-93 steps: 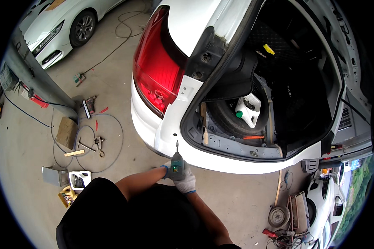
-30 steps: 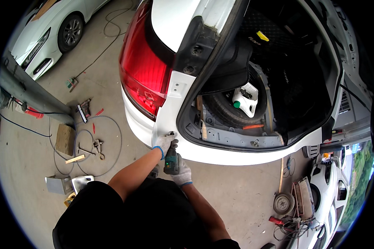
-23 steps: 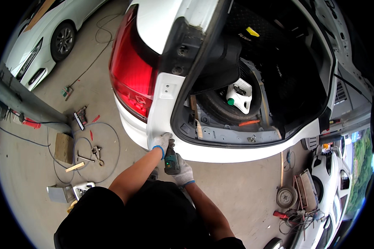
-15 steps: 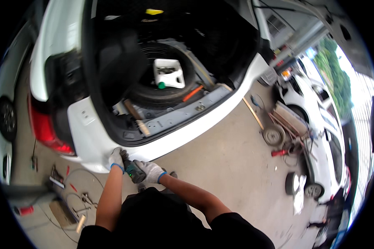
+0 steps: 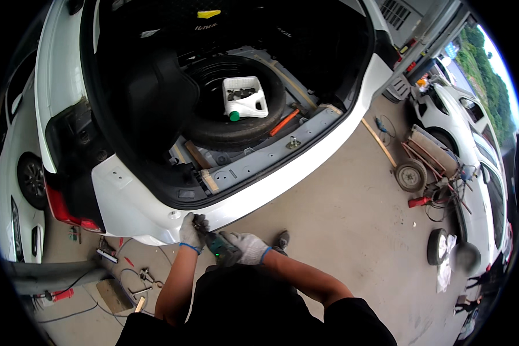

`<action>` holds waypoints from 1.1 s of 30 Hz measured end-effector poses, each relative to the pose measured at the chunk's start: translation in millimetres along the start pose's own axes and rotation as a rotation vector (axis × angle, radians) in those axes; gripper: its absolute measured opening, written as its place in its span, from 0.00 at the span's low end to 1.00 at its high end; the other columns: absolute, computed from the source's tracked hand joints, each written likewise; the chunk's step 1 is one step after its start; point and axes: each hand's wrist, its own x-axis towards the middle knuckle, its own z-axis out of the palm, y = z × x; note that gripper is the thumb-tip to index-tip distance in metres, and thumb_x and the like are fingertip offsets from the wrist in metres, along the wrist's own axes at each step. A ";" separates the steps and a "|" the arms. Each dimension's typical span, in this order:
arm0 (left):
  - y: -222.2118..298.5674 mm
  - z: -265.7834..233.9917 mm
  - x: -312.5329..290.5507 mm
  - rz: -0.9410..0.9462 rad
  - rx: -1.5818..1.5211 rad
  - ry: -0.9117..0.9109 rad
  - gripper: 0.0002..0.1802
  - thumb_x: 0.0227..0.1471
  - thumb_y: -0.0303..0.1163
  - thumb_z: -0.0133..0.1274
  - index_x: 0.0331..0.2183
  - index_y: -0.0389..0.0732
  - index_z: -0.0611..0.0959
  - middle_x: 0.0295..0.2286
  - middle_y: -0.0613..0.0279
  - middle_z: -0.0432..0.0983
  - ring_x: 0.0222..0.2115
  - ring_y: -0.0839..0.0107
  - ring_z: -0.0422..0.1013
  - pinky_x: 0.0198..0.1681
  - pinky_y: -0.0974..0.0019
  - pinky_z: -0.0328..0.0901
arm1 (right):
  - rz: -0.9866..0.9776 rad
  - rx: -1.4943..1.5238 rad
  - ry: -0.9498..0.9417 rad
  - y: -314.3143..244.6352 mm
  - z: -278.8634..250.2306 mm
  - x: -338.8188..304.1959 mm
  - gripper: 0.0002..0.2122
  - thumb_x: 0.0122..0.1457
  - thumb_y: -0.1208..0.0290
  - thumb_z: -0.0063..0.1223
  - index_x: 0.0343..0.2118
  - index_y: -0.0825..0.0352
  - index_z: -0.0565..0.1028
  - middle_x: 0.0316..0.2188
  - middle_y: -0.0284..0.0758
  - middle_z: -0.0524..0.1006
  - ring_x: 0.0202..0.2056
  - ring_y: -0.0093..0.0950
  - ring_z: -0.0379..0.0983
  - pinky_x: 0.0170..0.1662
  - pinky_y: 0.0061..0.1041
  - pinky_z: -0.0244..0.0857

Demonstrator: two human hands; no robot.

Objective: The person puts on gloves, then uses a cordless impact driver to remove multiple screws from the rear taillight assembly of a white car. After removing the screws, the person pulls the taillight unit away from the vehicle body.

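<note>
A dark green cordless power tool [image 5: 222, 249] with a small green light lies between my hands, just behind the white car's rear bumper [image 5: 259, 203]. My left hand [image 5: 189, 233], in a grey-white work glove with a blue cuff, is closed around its dark front end. My right hand [image 5: 249, 248], gloved alike, grips the body from the right. The tool's working tip is hidden by my left fingers. Left of that hand, a small round spot [image 5: 175, 214] shows on the white panel.
In the open boot lie a spare tyre [image 5: 228, 138], a cut white jug [image 5: 249, 106] with metal parts and an orange-handled tool [image 5: 284, 123]. A hand cart [image 5: 412, 175] stands right; tools and cables [image 5: 147, 277] lie left. A grey post [image 5: 52, 279] stands lower left.
The view has shifted. Both hands and the power tool have moved right along the bumper, uncovering the round spot. Both hands keep their hold on the tool.
</note>
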 end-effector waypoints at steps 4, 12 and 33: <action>-32.5 71.0 2.8 -0.001 -0.014 0.033 0.11 0.56 0.39 0.47 0.29 0.42 0.74 0.25 0.58 0.75 0.24 0.65 0.72 0.28 0.62 0.68 | -0.099 -0.053 0.150 50.4 -39.1 -41.2 0.40 0.46 0.50 0.61 0.58 0.69 0.60 0.40 0.50 0.74 0.41 0.48 0.73 0.44 0.41 0.68; -148.8 203.6 26.2 -0.030 0.114 -0.030 0.06 0.55 0.32 0.50 0.33 0.41 0.76 0.26 0.60 0.74 0.23 0.70 0.70 0.22 0.68 0.67 | 0.039 -0.096 0.383 165.7 -142.3 -144.5 0.40 0.40 0.55 0.69 0.56 0.70 0.63 0.40 0.47 0.77 0.34 0.45 0.76 0.36 0.39 0.73; 16.3 462.9 353.1 0.423 0.153 0.180 0.06 0.51 0.33 0.52 0.28 0.42 0.78 0.20 0.63 0.74 0.14 0.76 0.65 0.14 0.71 0.61 | 0.344 -0.210 0.386 322.1 -381.2 -150.7 0.28 0.50 0.72 0.56 0.57 0.63 0.66 0.53 0.38 0.72 0.52 0.35 0.71 0.49 0.27 0.68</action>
